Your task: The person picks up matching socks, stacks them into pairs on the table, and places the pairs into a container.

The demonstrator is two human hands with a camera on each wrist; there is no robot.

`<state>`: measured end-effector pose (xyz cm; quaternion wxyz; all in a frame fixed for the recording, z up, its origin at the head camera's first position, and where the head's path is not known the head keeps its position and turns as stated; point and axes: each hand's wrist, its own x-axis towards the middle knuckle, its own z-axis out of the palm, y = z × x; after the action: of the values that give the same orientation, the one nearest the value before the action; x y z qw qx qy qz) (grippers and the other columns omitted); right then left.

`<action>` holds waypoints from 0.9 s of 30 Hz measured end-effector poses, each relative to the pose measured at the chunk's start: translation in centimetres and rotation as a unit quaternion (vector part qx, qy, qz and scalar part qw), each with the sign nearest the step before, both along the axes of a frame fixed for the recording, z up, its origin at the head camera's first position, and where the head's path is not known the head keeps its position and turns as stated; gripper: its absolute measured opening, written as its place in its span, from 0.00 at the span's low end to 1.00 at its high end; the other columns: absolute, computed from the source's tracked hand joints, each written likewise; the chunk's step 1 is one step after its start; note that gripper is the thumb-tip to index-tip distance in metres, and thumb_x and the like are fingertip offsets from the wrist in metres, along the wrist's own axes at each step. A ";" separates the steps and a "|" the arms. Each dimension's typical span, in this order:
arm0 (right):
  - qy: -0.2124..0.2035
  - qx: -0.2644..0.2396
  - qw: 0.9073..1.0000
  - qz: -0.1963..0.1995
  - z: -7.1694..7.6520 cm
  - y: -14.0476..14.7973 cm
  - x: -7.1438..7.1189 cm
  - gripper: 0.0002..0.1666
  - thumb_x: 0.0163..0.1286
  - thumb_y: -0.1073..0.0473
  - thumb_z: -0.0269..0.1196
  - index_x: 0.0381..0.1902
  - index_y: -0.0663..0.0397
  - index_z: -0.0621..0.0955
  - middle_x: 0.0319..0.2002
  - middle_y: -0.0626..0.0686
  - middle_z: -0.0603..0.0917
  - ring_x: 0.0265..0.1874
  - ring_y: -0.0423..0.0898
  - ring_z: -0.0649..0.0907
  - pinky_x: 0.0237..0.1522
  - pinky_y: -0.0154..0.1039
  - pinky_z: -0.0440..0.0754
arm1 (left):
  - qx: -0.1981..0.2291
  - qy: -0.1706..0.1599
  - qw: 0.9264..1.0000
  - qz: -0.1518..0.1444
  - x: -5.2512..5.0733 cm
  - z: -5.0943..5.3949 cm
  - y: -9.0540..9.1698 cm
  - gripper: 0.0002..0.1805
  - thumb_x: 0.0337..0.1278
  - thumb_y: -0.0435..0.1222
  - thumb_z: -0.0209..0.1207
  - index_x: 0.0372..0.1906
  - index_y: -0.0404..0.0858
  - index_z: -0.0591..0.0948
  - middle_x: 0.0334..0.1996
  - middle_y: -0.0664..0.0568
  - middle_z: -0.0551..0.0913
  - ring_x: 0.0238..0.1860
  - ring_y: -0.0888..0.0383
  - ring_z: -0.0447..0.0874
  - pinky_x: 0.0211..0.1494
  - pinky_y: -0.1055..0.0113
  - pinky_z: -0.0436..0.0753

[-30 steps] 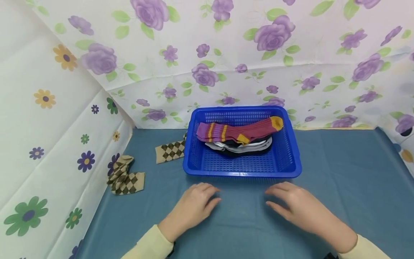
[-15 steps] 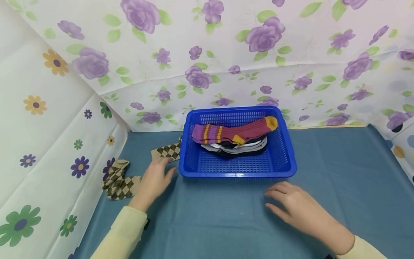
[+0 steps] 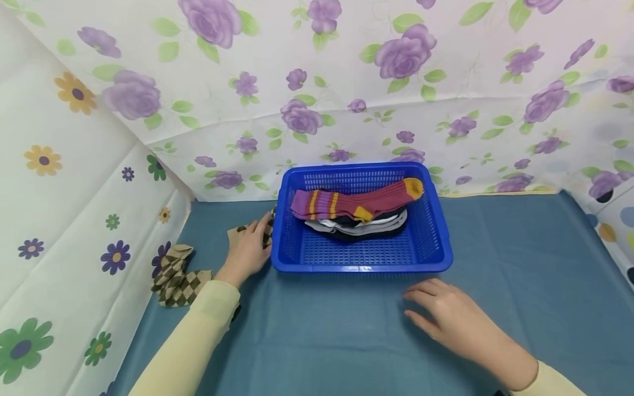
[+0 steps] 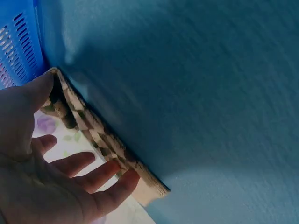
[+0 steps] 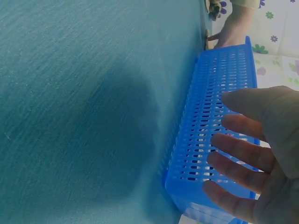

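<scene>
A checked beige-and-brown sock (image 3: 233, 235) lies flat against the left side of the blue basket (image 3: 361, 268). Over it is my left hand (image 3: 247, 250), its fingers spread and relaxed; in the left wrist view the thumb and fingertips reach the sock (image 4: 96, 133) without curling round it. My right hand (image 3: 448, 308) hovers in front of the basket's right half, fingers loosely bent and holding nothing. A second checked sock (image 3: 180, 286) lies crumpled farther left, partly behind the left sleeve.
Inside the basket, a striped purple-and-maroon sock (image 3: 346, 204) with yellow ends lies over grey, white and black socks (image 3: 371, 228). Flower-patterned cloth (image 3: 346, 71) hangs behind and along the left. Blue cloth (image 3: 337, 335) covers the table.
My left hand has moved left and forward from in front of the basket onto the checked sock beside it. My right hand has stayed nearly still. The head view has shifted slightly.
</scene>
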<state>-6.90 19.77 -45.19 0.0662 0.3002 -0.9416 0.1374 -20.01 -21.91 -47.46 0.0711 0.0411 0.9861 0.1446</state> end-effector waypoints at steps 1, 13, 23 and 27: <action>0.000 0.000 1.000 -0.001 0.0 0.0 0.0 0.16 0.53 0.46 0.70 0.40 0.41 0.84 0.40 0.39 0.82 0.42 0.37 0.80 0.42 0.39 0.80 | -0.005 -0.002 1.000 -0.002 0.0 -0.1 0.0 0.39 0.65 0.49 0.50 0.74 0.50 0.46 0.70 0.37 0.58 0.68 0.35 0.57 0.66 0.40 0.62; -0.001 -0.001 1.000 0.003 0.0 -0.4 0.1 0.15 0.53 0.47 0.70 0.40 0.41 0.84 0.39 0.38 0.82 0.41 0.36 0.80 0.43 0.38 0.80 | -0.137 0.107 0.984 -0.028 3.2 -0.2 1.2 0.12 0.61 0.40 0.57 0.44 0.39 0.83 0.38 0.44 0.85 0.39 0.43 0.81 0.43 0.48 0.79; -0.019 0.004 1.000 0.006 0.1 -0.8 0.3 0.16 0.54 0.47 0.70 0.40 0.41 0.84 0.39 0.38 0.83 0.41 0.36 0.80 0.42 0.38 0.81 | -0.232 0.180 0.952 -0.082 9.4 -0.9 4.2 0.04 0.54 0.31 0.60 0.26 0.38 0.79 0.22 0.47 0.81 0.23 0.51 0.78 0.23 0.58 0.74; -0.022 0.001 1.000 0.012 0.2 -1.0 0.3 0.16 0.53 0.48 0.70 0.41 0.41 0.84 0.39 0.38 0.83 0.40 0.36 0.80 0.41 0.38 0.81 | -0.206 0.174 0.955 -0.123 12.1 0.0 6.4 0.05 0.47 0.31 0.61 0.22 0.42 0.77 0.15 0.52 0.76 0.17 0.54 0.73 0.18 0.62 0.66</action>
<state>-6.58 18.78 -44.96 0.0438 0.3083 -0.9394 0.1434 -7.93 -15.47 -47.49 -0.0775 0.1712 0.9788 -0.0811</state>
